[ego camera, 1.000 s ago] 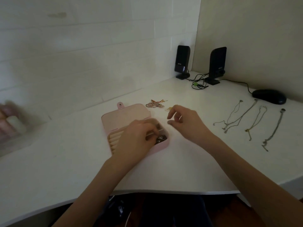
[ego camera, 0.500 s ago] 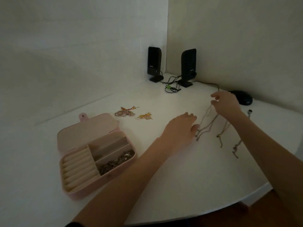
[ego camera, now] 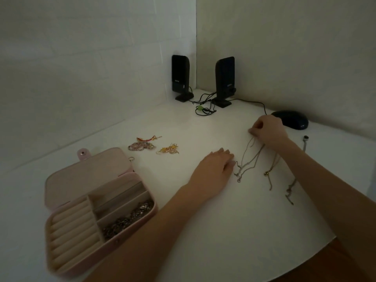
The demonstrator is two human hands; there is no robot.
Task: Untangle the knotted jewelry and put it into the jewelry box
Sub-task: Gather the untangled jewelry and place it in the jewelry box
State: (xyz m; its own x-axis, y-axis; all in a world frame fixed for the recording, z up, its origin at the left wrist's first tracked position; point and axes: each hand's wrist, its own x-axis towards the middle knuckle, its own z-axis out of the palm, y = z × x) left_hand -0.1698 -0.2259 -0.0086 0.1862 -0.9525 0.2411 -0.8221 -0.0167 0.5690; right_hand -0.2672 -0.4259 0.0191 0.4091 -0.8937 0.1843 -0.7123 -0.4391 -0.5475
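An open pink jewelry box (ego camera: 67,237) lies at the lower left of the white desk, with a dark chain (ego camera: 130,217) in its front compartment. Several thin chains lie to the right. My right hand (ego camera: 267,131) pinches the far end of a thin necklace (ego camera: 249,159) and lifts it a little. My left hand (ego camera: 215,168) lies flat, fingertips touching the near end of that necklace by its clasp. A gold chain (ego camera: 269,176) and a silver chain (ego camera: 290,191) lie further right, partly under my right forearm.
Beaded pink and red ornaments (ego camera: 142,145) and a gold one (ego camera: 169,149) lie behind the box. Two black speakers (ego camera: 224,80) with cables stand in the corner. A black mouse (ego camera: 293,119) sits behind my right hand. The desk edge curves at the lower right.
Both hands left the jewelry box and moved right to the chains. My right hand has taken the far end of a necklace; my left fingertips now touch its near end.
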